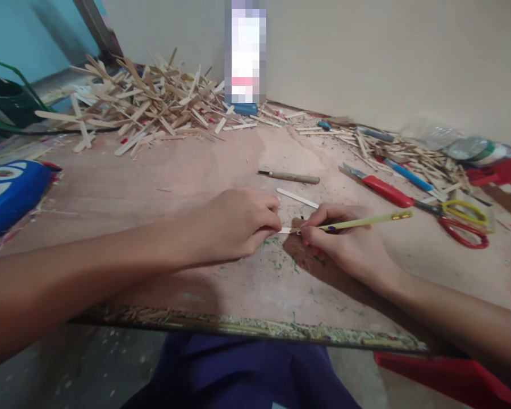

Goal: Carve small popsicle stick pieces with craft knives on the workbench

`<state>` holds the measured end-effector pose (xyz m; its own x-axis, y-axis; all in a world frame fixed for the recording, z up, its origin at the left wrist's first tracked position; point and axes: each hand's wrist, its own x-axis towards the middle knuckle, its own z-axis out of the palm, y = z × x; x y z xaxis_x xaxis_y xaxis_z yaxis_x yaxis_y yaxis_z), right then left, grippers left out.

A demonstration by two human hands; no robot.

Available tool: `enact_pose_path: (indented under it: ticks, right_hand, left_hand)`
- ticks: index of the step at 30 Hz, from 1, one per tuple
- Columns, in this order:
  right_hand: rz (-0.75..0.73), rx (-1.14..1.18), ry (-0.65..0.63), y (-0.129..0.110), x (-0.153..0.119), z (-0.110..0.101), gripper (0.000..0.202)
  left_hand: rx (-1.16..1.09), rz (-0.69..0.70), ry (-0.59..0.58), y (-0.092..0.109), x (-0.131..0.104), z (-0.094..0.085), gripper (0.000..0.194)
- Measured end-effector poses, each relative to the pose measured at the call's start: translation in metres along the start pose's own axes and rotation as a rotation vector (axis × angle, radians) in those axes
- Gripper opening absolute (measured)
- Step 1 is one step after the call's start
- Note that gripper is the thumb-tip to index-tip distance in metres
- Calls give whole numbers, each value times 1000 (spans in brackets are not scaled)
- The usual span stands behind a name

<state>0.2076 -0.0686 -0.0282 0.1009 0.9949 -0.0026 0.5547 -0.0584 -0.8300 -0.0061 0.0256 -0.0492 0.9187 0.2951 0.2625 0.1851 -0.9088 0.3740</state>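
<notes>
Wooden tabletop against a plain wall | white stick, mid-frame, between the hands | left hand: fingers pinched on its left end, as I see it | right hand: fingers closed round yellow pencil, tip at the stick | second stick just above | wood-handled tool beyond | scissors, right of frame | stick heap, upper left

Single head-worn view, taken from above the near edge of a pale brown wooden tabletop and facing forward and down. The bare left hand and bare right hand appear near, around mid-frame — forearms entering from either side. Dark purple cloth borders the bottom; a smooth beige wall stands farther off, upper right.
</notes>
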Motion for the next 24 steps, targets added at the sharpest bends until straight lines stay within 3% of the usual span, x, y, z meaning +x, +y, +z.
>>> enact_pose_path:
  ticks: [7, 24]
  right_hand:
    - [78, 61, 4, 1, -1, -1, 12]
    - [67, 2, 11, 1, -1, -2, 14]
  left_hand:
    - [3, -6, -5, 1, 1, -1, 22]
    - [16, -19, -22, 1, 1, -2, 22]
